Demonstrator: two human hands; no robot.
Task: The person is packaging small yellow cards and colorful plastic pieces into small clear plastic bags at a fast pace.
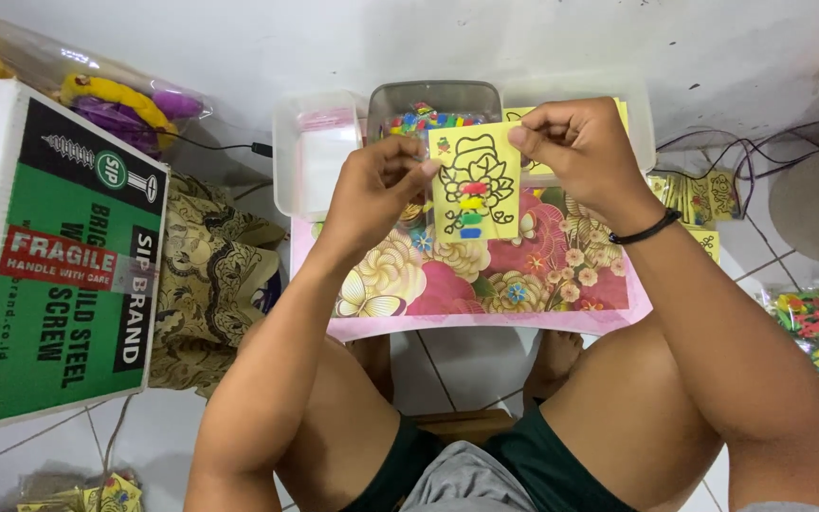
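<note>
Your left hand (372,190) pinches the yellow card (475,180) at its 9 o'clock edge; your right hand (575,152) grips its 1 o'clock corner, above the flowered tabletop (485,275).

A card (475,180) hangs above the low table (485,284), tubs (319,156) behind it, a carton (49,256) at left.
</note>
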